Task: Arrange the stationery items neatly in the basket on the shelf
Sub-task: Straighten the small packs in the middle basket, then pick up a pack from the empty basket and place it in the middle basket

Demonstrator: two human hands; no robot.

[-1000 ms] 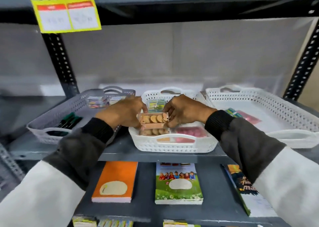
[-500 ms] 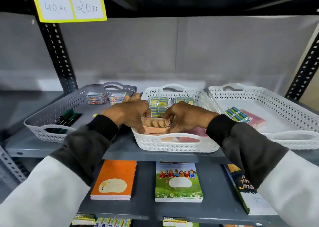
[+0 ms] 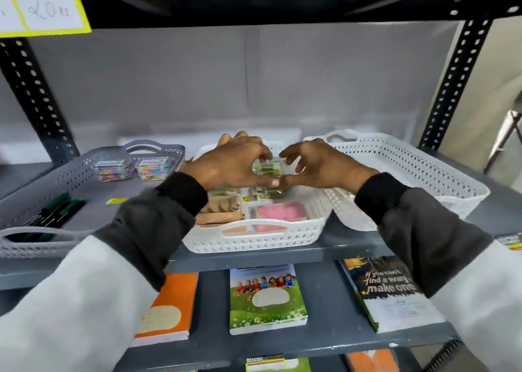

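The middle white basket (image 3: 254, 240) stands on the grey shelf. At its front lie a tan box of round pieces (image 3: 223, 206) and a pink-filled clear box (image 3: 279, 212). Behind them are small green-and-yellow packs (image 3: 268, 166), some lifted a little above the others. My left hand (image 3: 234, 164) pinches the raised packs from the left. From the right, my right hand (image 3: 324, 166) closes on them with thumb below and fingers above. The picture is blurred, and my hands hide the back of the basket.
A grey basket (image 3: 36, 239) on the left holds green markers (image 3: 56, 210) and boxes of coloured clips (image 3: 115, 166). Another white basket (image 3: 409, 168) stands on the right. Notebooks (image 3: 267, 298) lie on the shelf below. Black uprights frame the shelf.
Both hands have let go of the tan box, which now lies at the basket's front left. They have moved back and closed on the green-and-yellow packs.
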